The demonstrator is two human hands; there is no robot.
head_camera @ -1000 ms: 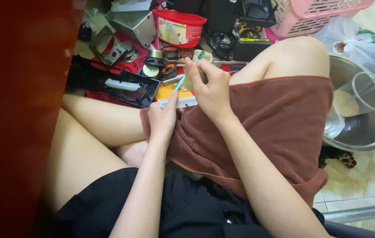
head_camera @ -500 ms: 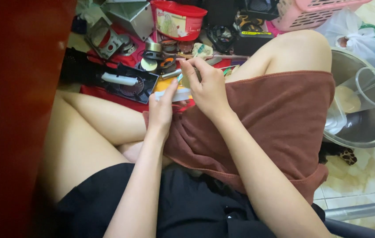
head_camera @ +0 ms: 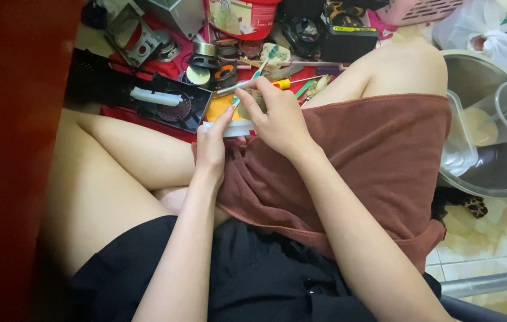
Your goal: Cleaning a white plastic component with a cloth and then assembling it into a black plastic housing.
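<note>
**Fingers pinch small parts over a brown towel**

Fingertips (head_camera: pixel 243 98) of the right hand (head_camera: pixel 277 119) close on a small pale piece, just above the left hand (head_camera: pixel 212 146), whose fingers grip a white flat part (head_camera: pixel 225 127). Both hover at the far edge of the brown towel (head_camera: pixel 372 167) draped over the right thigh. Beyond lie a black tray (head_camera: pixel 170 104), a red tub (head_camera: pixel 244 18), and scattered tools; at right sits a steel basin (head_camera: pixel 498 173).

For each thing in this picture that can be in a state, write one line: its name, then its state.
left hand: closed on a small white part.
right hand: fingers pinching a small item above it.
brown towel: draped over the lap.
metal basin: upright, holding clear plastic containers.
red tub: upright.
</note>
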